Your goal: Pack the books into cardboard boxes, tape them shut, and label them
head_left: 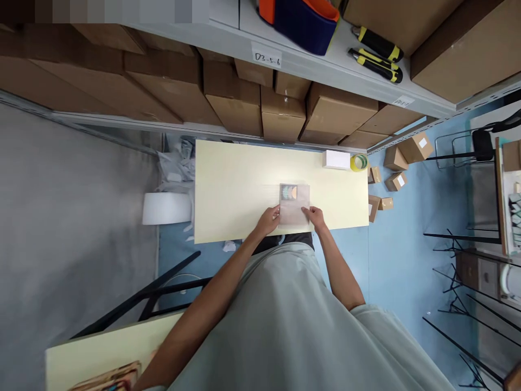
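A flat, clear packet (293,204) with a coloured picture near its far end lies on the pale yellow table (232,184). My left hand (269,220) grips the packet's near left corner, fingers curled on its edge. My right hand (315,216) pinches the near right corner. Both hands sit close to the table's near edge.
A white box (336,159) and a roll of yellow tape (359,162) stand at the table's far right. Cardboard boxes (280,111) fill the shelf beyond. Small cartons (396,168) lie on the blue floor to the right. Black wire racks (464,255) stand further right. A white roll (166,208) lies left.
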